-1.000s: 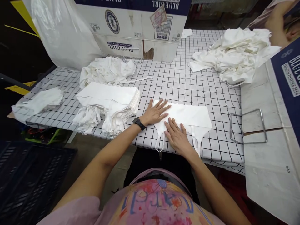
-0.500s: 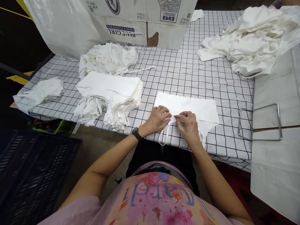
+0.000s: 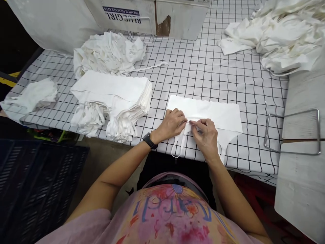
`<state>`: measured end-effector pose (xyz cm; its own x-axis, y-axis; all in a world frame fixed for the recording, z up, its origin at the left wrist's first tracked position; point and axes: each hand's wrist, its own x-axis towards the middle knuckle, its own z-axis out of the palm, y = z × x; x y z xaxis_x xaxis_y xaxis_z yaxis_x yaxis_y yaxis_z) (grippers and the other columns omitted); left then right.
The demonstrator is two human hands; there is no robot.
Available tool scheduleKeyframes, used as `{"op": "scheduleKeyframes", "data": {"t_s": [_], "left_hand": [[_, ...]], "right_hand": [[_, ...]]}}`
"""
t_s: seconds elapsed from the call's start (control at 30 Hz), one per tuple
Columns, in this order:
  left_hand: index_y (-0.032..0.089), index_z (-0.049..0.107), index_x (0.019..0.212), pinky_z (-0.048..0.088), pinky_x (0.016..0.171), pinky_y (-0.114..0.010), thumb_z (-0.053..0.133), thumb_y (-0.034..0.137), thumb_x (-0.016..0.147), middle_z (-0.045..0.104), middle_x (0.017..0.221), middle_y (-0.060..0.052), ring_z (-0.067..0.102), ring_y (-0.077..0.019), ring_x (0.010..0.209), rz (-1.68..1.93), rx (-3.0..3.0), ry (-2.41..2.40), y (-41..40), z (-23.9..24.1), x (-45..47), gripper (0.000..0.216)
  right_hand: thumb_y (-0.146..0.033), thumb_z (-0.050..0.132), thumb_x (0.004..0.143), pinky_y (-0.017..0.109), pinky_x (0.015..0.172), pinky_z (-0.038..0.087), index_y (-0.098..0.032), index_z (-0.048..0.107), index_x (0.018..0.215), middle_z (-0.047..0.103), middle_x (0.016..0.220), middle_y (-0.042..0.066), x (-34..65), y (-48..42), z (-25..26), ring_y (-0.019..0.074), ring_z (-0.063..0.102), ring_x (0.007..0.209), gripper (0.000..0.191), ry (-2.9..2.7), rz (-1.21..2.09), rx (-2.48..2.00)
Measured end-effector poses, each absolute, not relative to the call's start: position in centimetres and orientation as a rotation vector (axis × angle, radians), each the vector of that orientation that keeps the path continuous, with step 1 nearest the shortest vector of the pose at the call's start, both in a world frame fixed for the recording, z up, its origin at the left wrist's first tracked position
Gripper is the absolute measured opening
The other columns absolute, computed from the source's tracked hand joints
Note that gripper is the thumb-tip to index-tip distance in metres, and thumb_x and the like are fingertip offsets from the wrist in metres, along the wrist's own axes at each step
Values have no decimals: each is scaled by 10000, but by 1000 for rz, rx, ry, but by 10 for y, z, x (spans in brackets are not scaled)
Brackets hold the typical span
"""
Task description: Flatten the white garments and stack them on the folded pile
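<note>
A white strapped garment (image 3: 220, 115), a camisole or bra top by its look, lies flat near the table's front edge. My left hand (image 3: 173, 124) pinches its lower edge close to one thin strap. Just beside it, my right hand (image 3: 205, 133) pinches the same edge, fingertips nearly meeting the left ones. One strap loop hangs below my left hand; the other lies under my right wrist. What exactly sits between the fingertips is too small to make out. To the left is a neat stack of folded white garments (image 3: 109, 89), their straps bunched toward me.
Loose white garments pile up behind the stack (image 3: 106, 52) and at the far right (image 3: 284, 37). A smaller white bundle (image 3: 38, 93) lies far left. A cardboard box (image 3: 177, 25) stands at the back. Cardboard with a metal wire frame (image 3: 318, 132) borders the checked table (image 3: 193, 74).
My view has tilted down and come closer, so the table items shift outward in the picture. Both hands keep their pinch on the garment, whose edge between the fingertips is slightly drawn up.
</note>
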<state>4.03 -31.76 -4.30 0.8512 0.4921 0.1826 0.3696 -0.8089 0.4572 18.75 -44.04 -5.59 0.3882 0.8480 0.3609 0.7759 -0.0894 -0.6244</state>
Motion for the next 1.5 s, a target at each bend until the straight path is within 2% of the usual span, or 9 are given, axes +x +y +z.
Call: {"op": "scheduleKeyframes", "data": {"t_s": [0.13, 0.43, 0.63, 0.87, 1.0, 1.2, 1.33, 1.43, 1.5], "left_hand": [[180, 699, 1023, 357, 868, -384, 572, 175, 978, 695, 1041, -36, 577, -209, 1036, 370, 2597, 645, -315, -40, 41, 134], [178, 710, 1004, 362, 875, -383, 582, 198, 1000, 699, 1027, -30, 584, -201, 1020, 382, 2583, 619, -312, -42, 42, 129], [187, 700, 1055, 354, 886, -407, 541, 209, 1019, 695, 1059, -53, 584, -216, 1025, 402, 2685, 555, -314, -40, 34, 165], [205, 629, 1216, 323, 954, -460, 429, 41, 990, 686, 1167, -80, 571, -234, 1088, 428, 2935, 468, -324, -42, 20, 344], [190, 633, 1175, 317, 964, -491, 405, -7, 947, 694, 1166, -99, 573, -260, 1097, 367, 3000, 457, -326, -38, 22, 378], [193, 621, 1242, 331, 969, -496, 392, -65, 875, 697, 1130, -101, 589, -259, 1060, 368, 2966, 432, -324, -37, 25, 504], [207, 618, 1238, 324, 954, -482, 380, -93, 839, 687, 1152, -97, 575, -259, 1074, 323, 3033, 433, -323, -40, 25, 553], [212, 634, 1211, 318, 961, -489, 390, -89, 835, 688, 1122, -93, 570, -267, 1067, 296, 3076, 418, -321, -37, 26, 540], [203, 641, 1201, 322, 965, -489, 395, -77, 854, 689, 1115, -95, 572, -265, 1066, 313, 3069, 415, -320, -36, 26, 509]], "right_hand": [[-179, 637, 929, 356, 714, 549, -201, 820, 1063, 619, 903, 64, 187, -439, -55, 211, 600, 855, 228, -1368, 149, -1865], [-218, 655, 941, 353, 708, 516, -219, 802, 1025, 601, 878, 45, 183, -432, -56, 202, 569, 825, 170, -1390, 55, -1852], [-162, 631, 914, 379, 784, 511, -220, 778, 988, 605, 897, 53, 181, -438, -51, 222, 560, 865, 175, -1424, 8, -1902], [-49, 535, 919, 392, 821, 483, -214, 745, 1137, 641, 1033, 95, 171, -446, -52, 231, 549, 898, 345, -1590, -84, -1941], [-38, 527, 903, 406, 830, 493, -231, 746, 1069, 654, 1040, 91, 170, -453, -44, 229, 564, 882, 336, -1594, -58, -1991], [-57, 473, 926, 465, 869, 526, -245, 739, 1138, 687, 1155, 118, 211, -483, -37, 287, 613, 1101, 389, -1375, -130, -2079], [-33, 453, 919, 506, 968, 440, -250, 722, 1212, 732, 1266, 87, 240, -506, -46, 297, 615, 1224, 453, -1495, -148, -2163], [-33, 476, 905, 551, 1041, 315, -268, 735, 1165, 743, 1282, 52, 251, -514, -49, 317, 586, 1306, 436, -1555, -201, -2216], [-32, 473, 900, 532, 1031, 298, -266, 741, 1130, 751, 1259, 49, 252, -514, -48, 310, 592, 1306, 423, -1536, -226, -2201]]}}
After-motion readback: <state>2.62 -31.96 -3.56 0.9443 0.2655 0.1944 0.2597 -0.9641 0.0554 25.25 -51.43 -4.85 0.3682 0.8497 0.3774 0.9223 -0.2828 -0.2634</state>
